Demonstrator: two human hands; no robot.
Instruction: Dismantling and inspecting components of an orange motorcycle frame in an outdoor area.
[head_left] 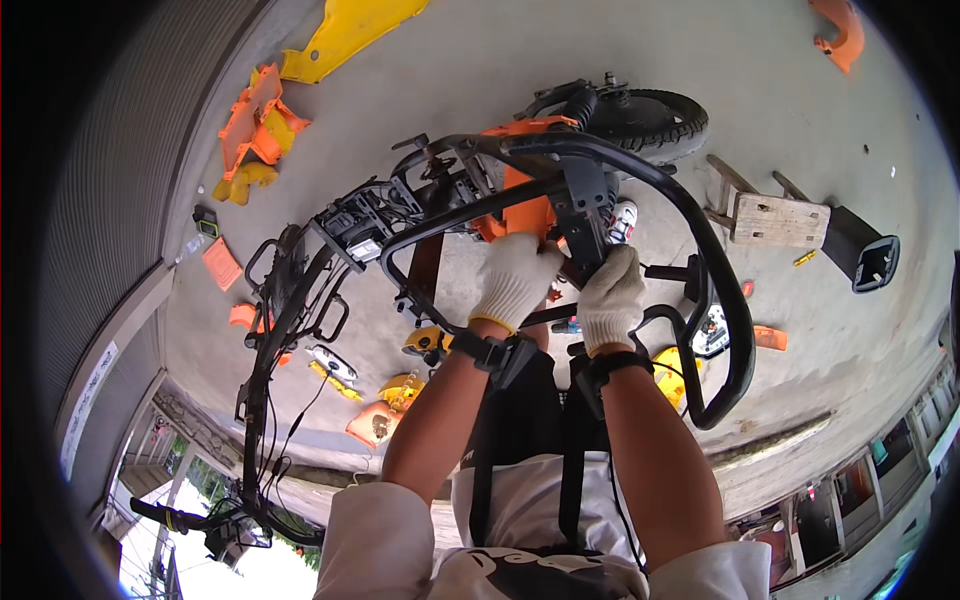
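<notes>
A stripped-down motorbike with a black tube frame [610, 150] stands in front of me. Both my hands wear white knit gloves and reach in under the frame's rear loop. My left hand [515, 275] is closed beside the orange panel [525, 210] in the middle of the frame; whatever its fingers hold is hidden. My right hand [612, 298] has its fingers curled at the lower end of a black metal bracket [585, 210]. Anything in that grip is too small to make out. The rear wheel [655, 125] lies beyond the bracket.
A wooden stool [780, 220] stands at the right, beside a black mudguard-like part [862, 250]. Orange and yellow panels [262, 125] lie along the left wall; a yellow panel [350, 35] is farther off. Handlebars [215, 522] with loose cables reach to the lower left.
</notes>
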